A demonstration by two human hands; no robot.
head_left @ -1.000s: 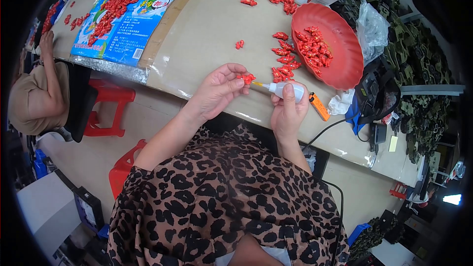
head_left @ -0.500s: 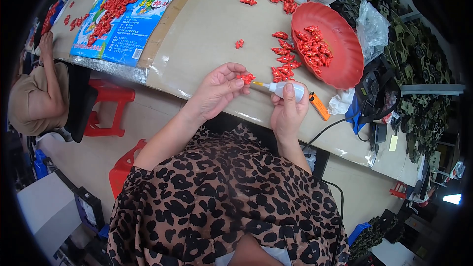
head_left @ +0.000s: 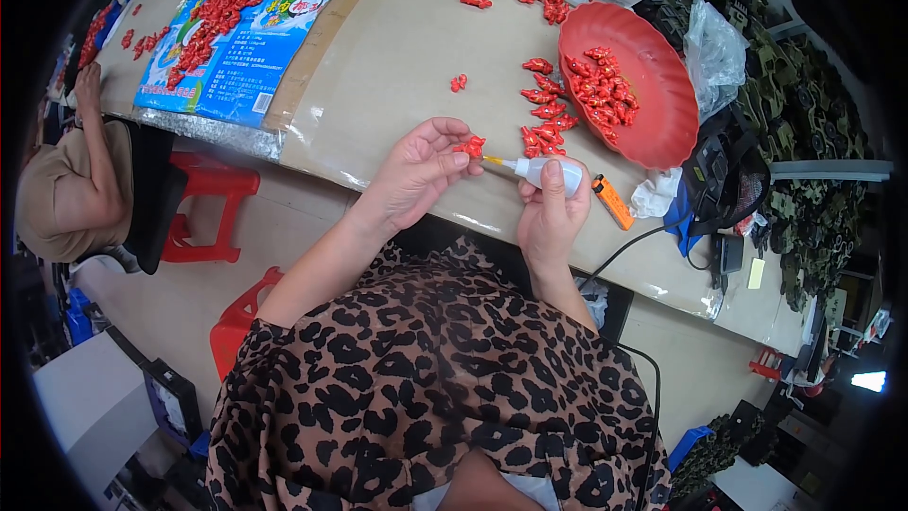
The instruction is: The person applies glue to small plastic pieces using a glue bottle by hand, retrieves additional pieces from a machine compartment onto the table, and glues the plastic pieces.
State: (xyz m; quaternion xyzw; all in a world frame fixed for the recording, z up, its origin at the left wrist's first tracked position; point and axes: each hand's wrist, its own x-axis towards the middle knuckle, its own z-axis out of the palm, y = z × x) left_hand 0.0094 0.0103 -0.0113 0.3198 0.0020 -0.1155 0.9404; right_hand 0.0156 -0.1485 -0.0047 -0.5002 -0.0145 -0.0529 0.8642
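Note:
Between the thumb and fingers of my left hand [head_left: 423, 173] is a small red figurine [head_left: 470, 147], held above the table's near edge. My right hand [head_left: 551, 218] is closed around a white squeeze bottle [head_left: 549, 175], thumb on its side. The bottle lies tilted, its thin yellowish nozzle pointing left at the figurine. Whether the tip touches the figurine is too small to tell. Just beyond my right hand, several red figurines [head_left: 546, 114] lie in a row beside a red scalloped bowl [head_left: 670, 85] that holds more of them.
An orange lighter-like object [head_left: 613, 202] and a crumpled white tissue [head_left: 654, 197] lie right of my right hand. A blue printed cardboard sheet [head_left: 241, 76] bears a red pile at left. A co-worker's arm [head_left: 95, 147] rests at the far left. A black cable [head_left: 629, 255] crosses the table's edge.
The figurine in my left hand has turned slightly. Both hands stay in nearly the same place, with the bottle's nozzle still pointed at the figurine.

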